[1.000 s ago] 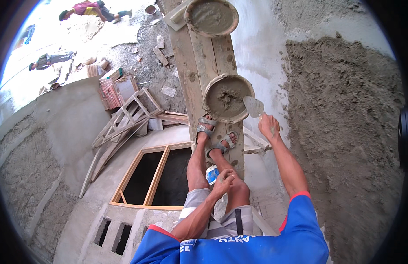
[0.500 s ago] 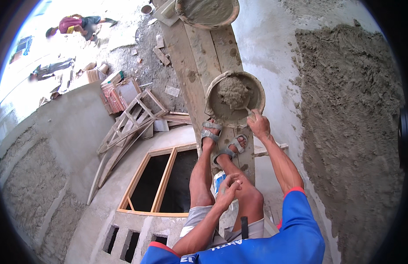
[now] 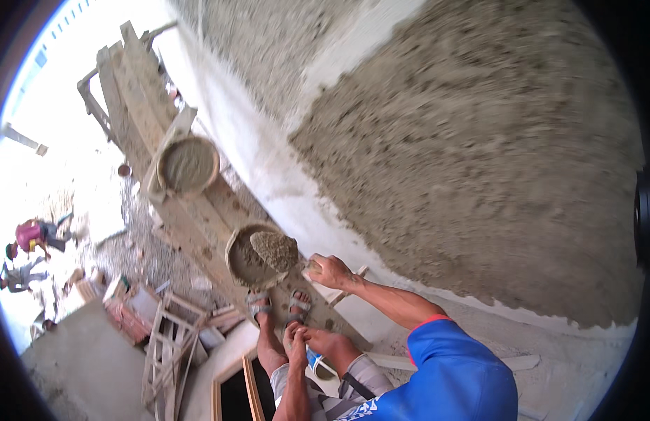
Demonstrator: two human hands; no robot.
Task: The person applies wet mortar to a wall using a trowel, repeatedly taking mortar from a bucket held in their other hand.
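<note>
My right hand is closed round the handle of a trowel. A heap of wet grey mortar covers the trowel's blade, over the right side of a round mortar tub. More mortar lies in this tub, which stands on the wooden planks just beyond my sandalled feet. My left hand is by my knees, its fingers curled in, with nothing visible in them. A second round tub of mortar stands farther along the planks.
Rough wet mortar covers much of the wall on the right. The planks form a raised, narrow walkway. Below on the left are a wooden frame, a window frame and people. A blue-and-white bucket is below my legs.
My view has swung right toward the wall, so planks and tubs appear slanted and farther left. The trowel's heap of mortar has come up toward the tub's right rim. My left hand stays by my knees.
</note>
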